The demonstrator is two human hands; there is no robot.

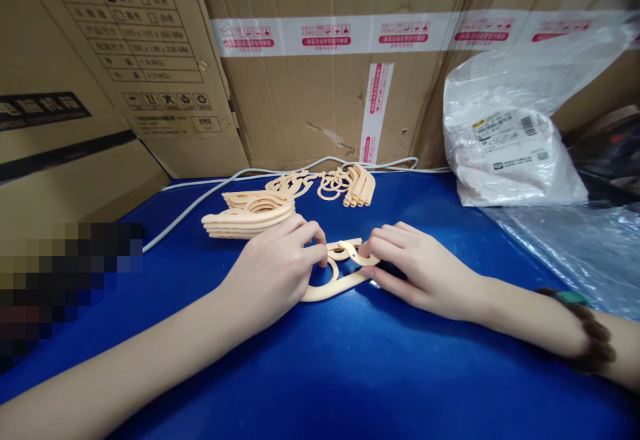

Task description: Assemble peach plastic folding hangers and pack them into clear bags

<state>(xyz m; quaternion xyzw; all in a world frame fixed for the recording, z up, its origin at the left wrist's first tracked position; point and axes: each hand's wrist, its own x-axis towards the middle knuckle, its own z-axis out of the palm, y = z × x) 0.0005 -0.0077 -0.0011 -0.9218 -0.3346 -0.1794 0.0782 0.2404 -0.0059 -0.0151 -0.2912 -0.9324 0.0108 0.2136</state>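
Observation:
A beige plastic folding hanger (pixel 345 285) with curved arms lies on the blue tabletop between my hands. My left hand (pixel 285 260) is closed on its left part, thumb and fingers bent over the ring-shaped section. From the other side, my right hand (pixel 417 263) pinches the right end near a small curved hook piece (pixel 354 252). My fingers cover both ends of the hanger. Just beyond my left hand sits a stack of similar beige hangers (pixel 250 217).
Loose beige hooks (pixel 333 183) and a bundle of curved arm pieces (pixel 361 187) lie at the back. A white cable (pixel 195 208) runs behind them. Cardboard boxes (pixel 300 107) wall off the rear and left. A white plastic bag (pixel 515 153) stands at right beside clear plastic wrap (pixel 585 247).

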